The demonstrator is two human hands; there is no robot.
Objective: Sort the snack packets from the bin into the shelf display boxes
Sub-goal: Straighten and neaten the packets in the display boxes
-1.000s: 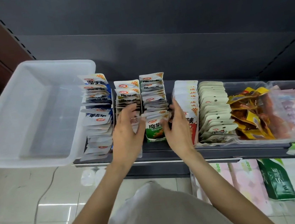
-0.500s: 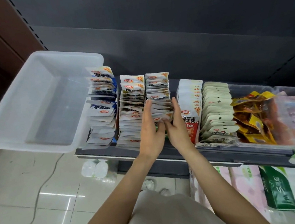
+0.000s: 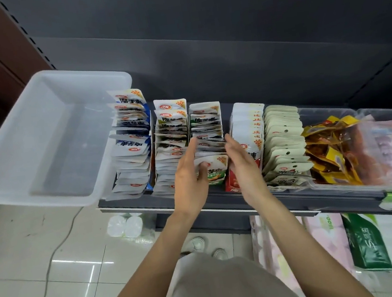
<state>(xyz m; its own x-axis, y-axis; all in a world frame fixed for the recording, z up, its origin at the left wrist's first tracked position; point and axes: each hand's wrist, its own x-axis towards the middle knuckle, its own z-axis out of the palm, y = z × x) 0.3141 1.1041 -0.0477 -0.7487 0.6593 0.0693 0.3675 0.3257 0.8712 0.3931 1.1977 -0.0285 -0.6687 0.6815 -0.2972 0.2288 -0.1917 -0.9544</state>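
Observation:
Several rows of snack packets stand in display boxes on the dark shelf [image 3: 220, 196]. My left hand [image 3: 190, 177] lies with straight fingers against the left side of the green-fronted packet row [image 3: 209, 132], its thumb on the front packet [image 3: 214, 168]. My right hand [image 3: 242, 164] stands flat and upright at that row's right side, beside the red-boxed row [image 3: 248, 127]. A blue-boxed row [image 3: 131, 144] and a grey row [image 3: 171, 139] stand to the left. The white plastic bin [image 3: 28, 134] at the far left holds nothing.
A row of pale packets [image 3: 284, 142] and clear tubs of yellow and red snacks [image 3: 362, 145] fill the shelf to the right. Tissue packs [image 3: 364, 241] sit on the lower shelf. Tiled floor, a cable and white rolls [image 3: 125, 226] lie below left.
Both hands have shifted from the two sides of the front packets to flank the green-fronted row, left hand moving right. The camera view has tilted, so the shelf sits lower.

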